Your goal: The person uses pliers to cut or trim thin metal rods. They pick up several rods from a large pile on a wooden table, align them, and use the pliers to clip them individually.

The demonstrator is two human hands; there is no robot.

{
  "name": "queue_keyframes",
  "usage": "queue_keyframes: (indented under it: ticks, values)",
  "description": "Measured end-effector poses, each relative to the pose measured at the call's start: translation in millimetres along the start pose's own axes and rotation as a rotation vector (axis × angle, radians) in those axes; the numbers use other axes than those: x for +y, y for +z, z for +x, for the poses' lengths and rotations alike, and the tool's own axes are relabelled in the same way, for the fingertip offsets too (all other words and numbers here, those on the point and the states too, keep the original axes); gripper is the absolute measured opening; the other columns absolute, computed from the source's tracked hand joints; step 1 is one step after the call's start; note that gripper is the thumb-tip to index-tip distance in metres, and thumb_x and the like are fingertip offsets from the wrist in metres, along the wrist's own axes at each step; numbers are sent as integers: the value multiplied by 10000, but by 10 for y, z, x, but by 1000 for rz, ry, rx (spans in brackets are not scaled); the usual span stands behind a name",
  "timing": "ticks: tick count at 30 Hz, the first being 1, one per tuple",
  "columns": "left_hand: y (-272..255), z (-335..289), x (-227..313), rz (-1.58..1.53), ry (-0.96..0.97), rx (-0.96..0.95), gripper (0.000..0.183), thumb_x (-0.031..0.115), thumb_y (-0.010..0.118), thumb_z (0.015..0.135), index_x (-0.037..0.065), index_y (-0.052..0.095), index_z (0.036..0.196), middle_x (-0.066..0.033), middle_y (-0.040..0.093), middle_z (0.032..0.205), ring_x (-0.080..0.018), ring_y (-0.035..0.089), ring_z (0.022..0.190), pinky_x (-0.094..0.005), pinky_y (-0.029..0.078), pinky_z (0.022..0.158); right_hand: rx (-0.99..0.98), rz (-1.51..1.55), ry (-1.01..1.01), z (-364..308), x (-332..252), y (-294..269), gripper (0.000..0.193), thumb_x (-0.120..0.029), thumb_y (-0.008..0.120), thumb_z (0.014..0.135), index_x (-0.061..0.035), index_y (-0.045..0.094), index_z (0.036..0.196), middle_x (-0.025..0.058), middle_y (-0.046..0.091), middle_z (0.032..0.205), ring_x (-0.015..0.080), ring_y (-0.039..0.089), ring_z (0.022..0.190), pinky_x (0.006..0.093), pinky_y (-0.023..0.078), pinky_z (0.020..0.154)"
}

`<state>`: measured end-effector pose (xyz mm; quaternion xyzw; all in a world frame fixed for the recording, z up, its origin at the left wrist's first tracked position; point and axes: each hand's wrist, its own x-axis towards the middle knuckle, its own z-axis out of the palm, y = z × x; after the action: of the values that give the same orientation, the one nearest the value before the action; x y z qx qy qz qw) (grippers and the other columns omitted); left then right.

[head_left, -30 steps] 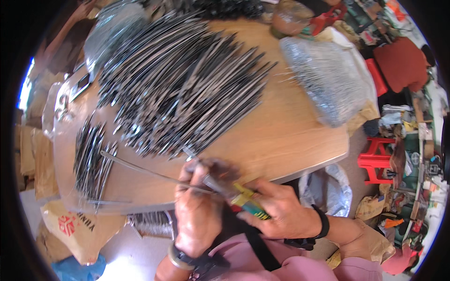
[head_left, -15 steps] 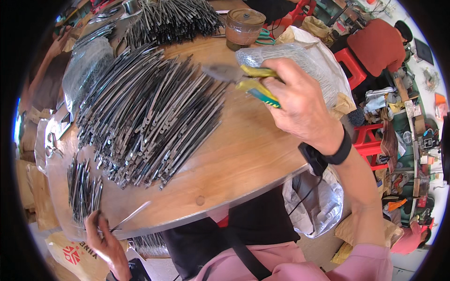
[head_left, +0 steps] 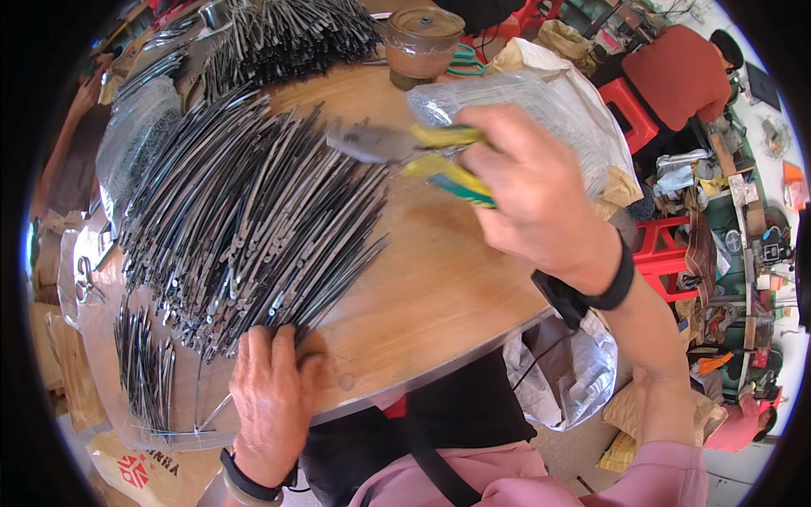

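Observation:
My right hand (head_left: 536, 190) is closed round the yellow and green handles of a pair of pliers (head_left: 372, 144). Their metal jaws point left, above the far right part of a large heap of thin dark metal strips (head_left: 253, 211), and are slightly blurred. My left hand (head_left: 274, 389) lies at the table's near edge. Its fingers stretch to the near ends of the strips, the thumb apart; nothing shows in its grasp. A small bundle of similar strips (head_left: 144, 367) lies to its left. Between them is a loose thin pale strip (head_left: 215, 414).
Another strip heap (head_left: 296, 38) stands at the back beside a lidded brown pot (head_left: 422, 42) and green-handled scissors (head_left: 466, 61). Clear plastic bags (head_left: 507, 97) lie right, with more scissors (head_left: 87, 283) at left. Red stools (head_left: 661, 258) and a seated person (head_left: 680, 80) are beyond.
My left hand has left the small bundle and moved right and up to the big heap's near ends. My right hand with the pliers has shifted slightly left.

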<state>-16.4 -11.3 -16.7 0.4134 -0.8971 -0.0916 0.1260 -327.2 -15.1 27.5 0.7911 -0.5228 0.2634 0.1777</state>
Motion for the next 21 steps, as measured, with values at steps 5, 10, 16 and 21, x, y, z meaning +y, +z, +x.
queue_keyframes:
  ticks: [5, 10, 16, 21]
  values:
    - [-10, 7, -90, -18, -36, -130, 198, 49, 681, 764, 0, 625, 947, -137, 511, 847, -331, 572, 819, -434, 479, 634, 153, 123, 199, -99, -74, -504, 205, 17, 733, 681, 59, 632, 855, 173, 616, 1030, 275, 643, 792, 318, 512, 681]
    - [-63, -3, 34, 97, -17, -101, 141, 21, 645, 778, -6, 614, 913, -143, 509, 836, -334, 563, 832, -439, 468, 656, 96, 152, 270, -324, -34, -512, 194, -5, 760, 711, 57, 669, 871, 152, 636, 999, 243, 649, 778, 295, 509, 682]
    - [-93, 3, 24, 96, 38, 51, 122, 2, 607, 794, 2, 573, 912, -144, 534, 871, -333, 559, 830, -435, 458, 668, 142, 323, 300, -335, -39, -350, 174, -35, 705, 714, 26, 651, 868, 141, 613, 971, 311, 627, 768, 364, 507, 657]
    - [-75, -65, -31, -19, 53, 62, 158, -8, 588, 825, -1, 553, 979, -147, 570, 867, -327, 573, 777, -419, 456, 665, 30, 187, 86, -113, -34, 1, 116, -36, 649, 656, 4, 626, 762, 114, 518, 843, 288, 578, 786, 397, 496, 634]
